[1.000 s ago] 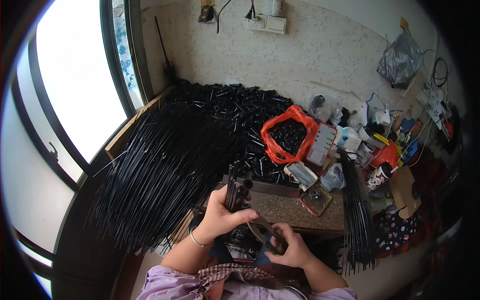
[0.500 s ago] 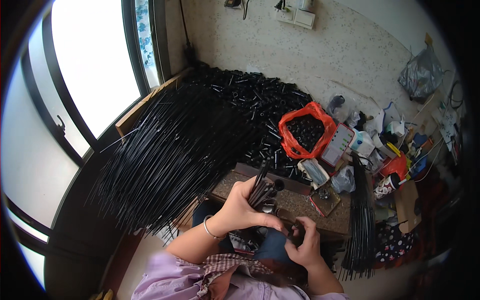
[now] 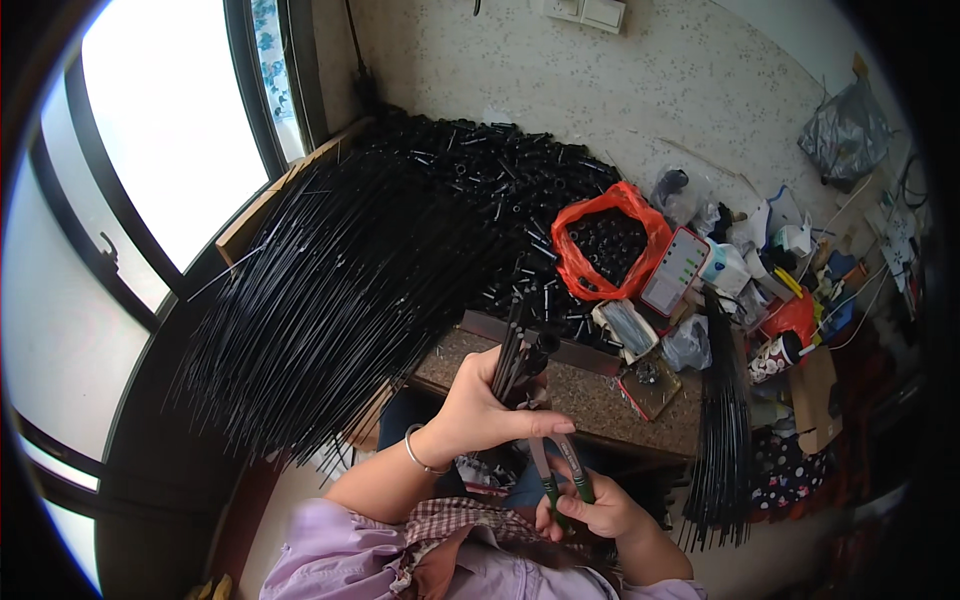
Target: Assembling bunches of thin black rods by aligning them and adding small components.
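My left hand [image 3: 485, 408] is closed around a small bundle of thin black rods [image 3: 507, 350], together with a short black tubular piece [image 3: 546, 342] with a round open end. The rods point up and away from me. Below it, my right hand [image 3: 592, 510] grips the green-ended handles of a pliers-like tool [image 3: 568, 465], which stand apart in a V. The tool's upper end meets my left thumb, and its jaws are hidden there. Both hands are over my lap at the near edge of the speckled worktop [image 3: 640, 425].
A large fan of long black rods [image 3: 310, 310] overhangs the worktop's left side. Behind lies a heap of black tubes [image 3: 500, 165]. A red plastic bag [image 3: 565, 250] of small black parts, a phone [image 3: 675, 272], a cup [image 3: 775, 360] and another rod bundle [image 3: 722, 430] are right.
My right hand has moved down from beside my left thumb, and the green-handled tool now shows in it. My left hand still holds the rods, now slightly higher. The view has shifted a little.
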Demonstrator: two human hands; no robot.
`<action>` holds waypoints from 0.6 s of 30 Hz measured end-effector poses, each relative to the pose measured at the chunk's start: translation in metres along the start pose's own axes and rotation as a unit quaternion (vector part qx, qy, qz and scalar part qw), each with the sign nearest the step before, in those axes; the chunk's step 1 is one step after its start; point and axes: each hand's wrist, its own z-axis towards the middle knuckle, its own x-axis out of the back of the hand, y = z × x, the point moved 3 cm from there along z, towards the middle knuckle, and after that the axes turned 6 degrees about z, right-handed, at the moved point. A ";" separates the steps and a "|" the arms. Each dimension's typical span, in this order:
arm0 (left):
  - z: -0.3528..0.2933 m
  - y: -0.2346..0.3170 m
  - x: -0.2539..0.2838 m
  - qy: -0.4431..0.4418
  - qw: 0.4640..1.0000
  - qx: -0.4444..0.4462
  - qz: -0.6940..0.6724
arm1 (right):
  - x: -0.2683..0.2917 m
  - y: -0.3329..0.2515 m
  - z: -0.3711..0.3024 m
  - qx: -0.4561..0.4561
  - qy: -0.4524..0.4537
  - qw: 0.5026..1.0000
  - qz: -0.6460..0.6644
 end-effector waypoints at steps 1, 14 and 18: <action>0.000 -0.002 -0.002 -0.003 1.000 0.002 -0.003 | 0.002 0.008 -0.001 0.001 0.029 1.000 -0.006; 0.003 -0.051 -0.016 0.062 0.994 0.086 0.009 | 0.068 0.012 0.011 0.173 0.367 0.897 -0.174; 0.002 -0.059 -0.017 0.035 0.998 0.052 0.014 | 0.198 -0.029 -0.032 0.198 0.589 0.581 -0.525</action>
